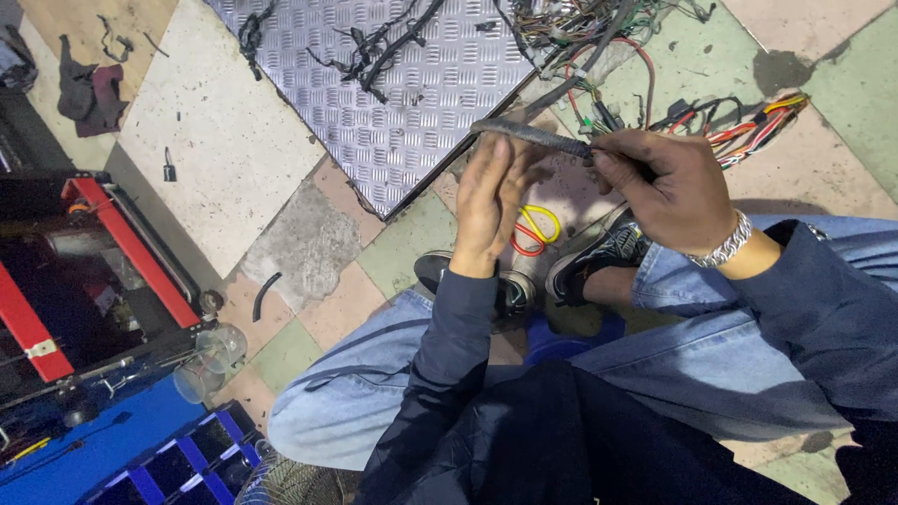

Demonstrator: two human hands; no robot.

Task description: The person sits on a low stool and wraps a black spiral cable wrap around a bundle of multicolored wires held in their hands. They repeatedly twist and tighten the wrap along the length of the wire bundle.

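A dark taped wire bundle [533,136] runs across the upper middle of the frame, held between both hands. Its long axis is close to level, tilting slightly down from left to right: the free end sits at the left, just above the fingertips of the left hand [491,201], and the other end goes into the right hand [664,187] at centre right.

The right hand's grip is clenched on the bundle, thumb and fingers pinched around it where it meets the knuckles; a silver chain bracelet [725,245] sits on that wrist. The left hand stands edge-on to the camera with its fingers stretched up and lying along the bundle's underside, touching it; whether those fingers close round it cannot be told from this angle, so it reads more as a support than a grasp. The left hand is therefore nearer the free end, the right nearer the part that leads off toward the tangle of coloured wires [748,126] in the upper right.

Beyond the hands, a ridged metal plate [412,93] lies on the tiled floor [224,140] in the upper centre, strewn with black scraps. Below the hands a loop of red and yellow wire [535,229] lies between the person's two dark shoes. A red and blue tool chest [94,309] fills the lower left.
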